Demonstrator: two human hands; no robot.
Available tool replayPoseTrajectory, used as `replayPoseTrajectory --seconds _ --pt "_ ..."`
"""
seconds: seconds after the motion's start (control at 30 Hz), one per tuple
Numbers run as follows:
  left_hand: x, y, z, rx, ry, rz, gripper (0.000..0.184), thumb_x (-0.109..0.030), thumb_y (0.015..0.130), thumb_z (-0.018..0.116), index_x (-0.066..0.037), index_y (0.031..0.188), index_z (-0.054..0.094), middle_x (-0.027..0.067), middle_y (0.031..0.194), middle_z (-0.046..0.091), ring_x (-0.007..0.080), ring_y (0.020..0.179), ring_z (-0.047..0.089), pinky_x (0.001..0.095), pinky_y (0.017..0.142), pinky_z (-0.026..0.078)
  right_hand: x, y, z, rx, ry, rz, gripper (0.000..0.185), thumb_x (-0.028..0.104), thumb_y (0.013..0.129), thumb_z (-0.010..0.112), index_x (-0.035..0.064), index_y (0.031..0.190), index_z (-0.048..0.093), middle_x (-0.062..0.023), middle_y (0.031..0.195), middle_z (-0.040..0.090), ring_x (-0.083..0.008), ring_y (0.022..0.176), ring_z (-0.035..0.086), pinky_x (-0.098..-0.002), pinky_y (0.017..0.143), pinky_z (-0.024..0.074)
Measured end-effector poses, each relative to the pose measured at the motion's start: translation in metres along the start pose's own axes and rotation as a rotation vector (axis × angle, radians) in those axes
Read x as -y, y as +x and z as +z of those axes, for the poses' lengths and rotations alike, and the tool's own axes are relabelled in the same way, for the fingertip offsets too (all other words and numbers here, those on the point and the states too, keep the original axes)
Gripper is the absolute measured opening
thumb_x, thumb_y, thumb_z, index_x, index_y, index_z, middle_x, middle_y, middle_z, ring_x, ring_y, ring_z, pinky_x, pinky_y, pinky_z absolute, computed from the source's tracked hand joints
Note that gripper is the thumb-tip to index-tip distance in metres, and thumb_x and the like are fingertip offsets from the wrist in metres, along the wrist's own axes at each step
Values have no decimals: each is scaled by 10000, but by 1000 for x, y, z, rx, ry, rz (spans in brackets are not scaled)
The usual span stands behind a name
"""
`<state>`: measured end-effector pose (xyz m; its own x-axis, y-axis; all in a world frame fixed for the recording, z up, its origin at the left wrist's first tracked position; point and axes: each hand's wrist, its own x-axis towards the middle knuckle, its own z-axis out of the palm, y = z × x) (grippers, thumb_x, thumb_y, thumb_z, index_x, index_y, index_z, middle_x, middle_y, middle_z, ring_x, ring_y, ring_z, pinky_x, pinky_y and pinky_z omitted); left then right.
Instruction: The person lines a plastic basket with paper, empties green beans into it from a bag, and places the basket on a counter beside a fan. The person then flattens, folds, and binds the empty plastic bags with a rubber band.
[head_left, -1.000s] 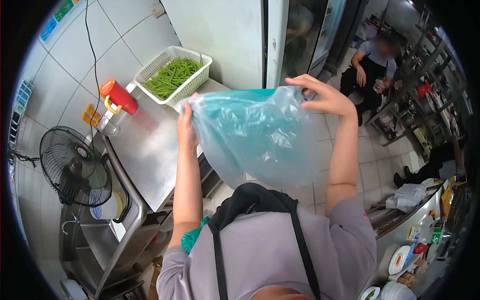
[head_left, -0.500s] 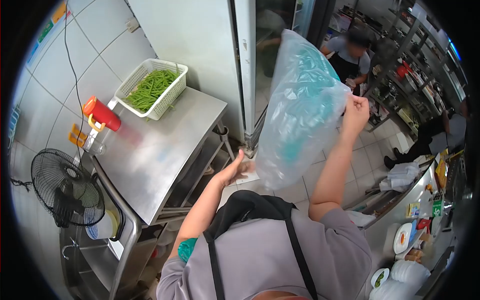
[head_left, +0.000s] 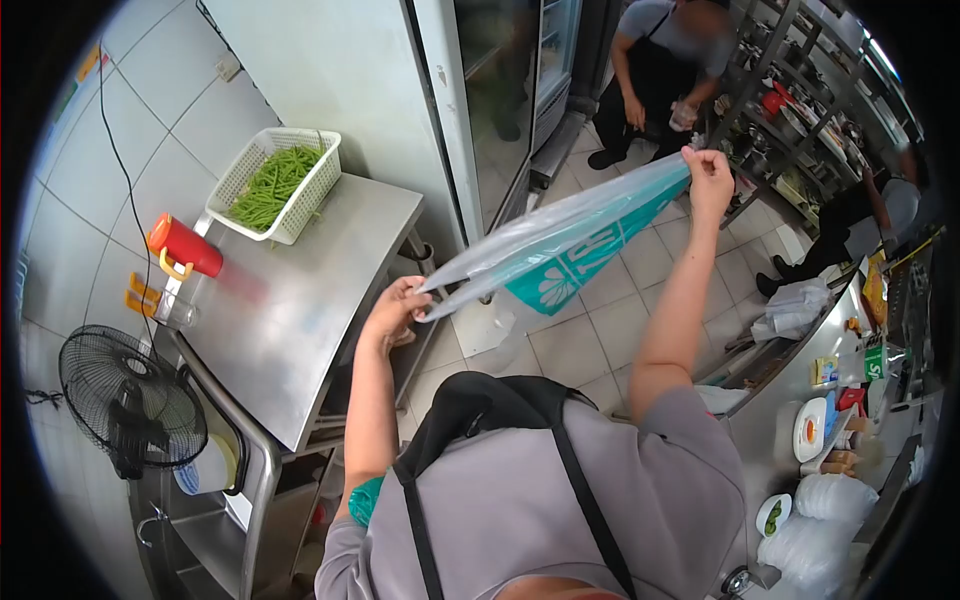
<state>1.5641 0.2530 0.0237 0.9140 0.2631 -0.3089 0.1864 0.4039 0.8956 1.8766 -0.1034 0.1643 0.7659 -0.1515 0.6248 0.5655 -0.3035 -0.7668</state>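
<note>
The plastic bag (head_left: 590,260) stretches on a slant between the two hands, above the tiled floor (head_left: 640,268), one end at the left hand (head_left: 393,316) and the far corner at the right hand (head_left: 711,182). The left hand's fingers are closed on the bag's edges, which part slightly beside it. The right hand is pinched tight on the far corner, thumb and fingers together, with the bag's green printed side hanging below. Left of the bag, a metal table (head_left: 310,290) carries a white basket (head_left: 325,172) of green beans (head_left: 277,187)
</note>
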Motion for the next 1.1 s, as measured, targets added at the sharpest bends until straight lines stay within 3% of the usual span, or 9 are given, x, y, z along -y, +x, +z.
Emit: replayPoseTrajectory --seconds 0.1,0.13,0.23,0.37,0.57,0.7,0.77,0.9,1.1 --pt "-10 -17 -26 29 -372 92 295 2 758 593 -39 1010 445 20 741 536 99 607 513 227 586 456 2 8 13 193 457 -81 200 94 768 657 21 691 488 -17 738 548 -68 674 475 -198 631 373" --pt "-14 -20 -46 303 -537 124 364 -24 771 583 -27 1099 425 37 789 554 127 661 543 266 708 487 4 10 19 342 565 -66 178 109 819 599 44 708 476 10 723 499 -57 677 446 -192 611 346" --pt "-40 -48 -50 -119 -822 383 466 -84 795 597 -36 1206 382 26 824 562 130 714 559 293 776 485 17 15 42 493 588 49 197 167 849 566 68 720 456 31 678 443 -53 652 416 -205 578 333" --pt "-74 -68 -5 -278 -580 759 519 -194 814 615 -58 1252 372 11 846 571 123 759 565 279 772 481 66 -3 98 452 211 -267 217 238 824 613 74 790 475 49 730 440 -36 674 411 -185 578 335" --pt "-66 -102 -84 -666 36 515 220 -264 826 610 -49 854 575 4 633 548 74 523 520 231 533 477 68 20 128 1083 909 150 227 195 779 668 79 892 509 50 789 484 -22 736 467 -160 637 376" --pt "-78 -146 -106 -676 -334 668 238 -288 839 586 -68 751 567 23 601 572 109 492 546 240 523 498 112 6 142 1200 1103 52 195 127 814 618 51 947 497 35 812 513 -38 760 503 -167 643 397" --pt "-69 -161 -163 -520 -671 1051 538 -445 793 573 -18 1103 466 148 1015 577 239 996 557 367 888 457 140 -8 165 1261 1168 0 208 103 816 608 47 976 488 29 821 516 -44 760 505 -172 651 401" --pt "-73 -171 -127 -435 -228 808 1067 -595 698 587 -58 1370 -44 207 1395 207 308 1302 191 496 1045 148 192 -49 257 1241 1364 122 149 83 842 570 44 978 524 -11 812 583 -69 721 555 -195 637 446" --pt "-34 -118 -144 -613 42 542 722 -441 824 544 -19 1320 231 150 1297 394 266 1213 358 397 1010 257 231 -93 356 1425 1473 310 175 149 842 581 53 979 531 -18 814 586 -81 715 566 -210 636 477"
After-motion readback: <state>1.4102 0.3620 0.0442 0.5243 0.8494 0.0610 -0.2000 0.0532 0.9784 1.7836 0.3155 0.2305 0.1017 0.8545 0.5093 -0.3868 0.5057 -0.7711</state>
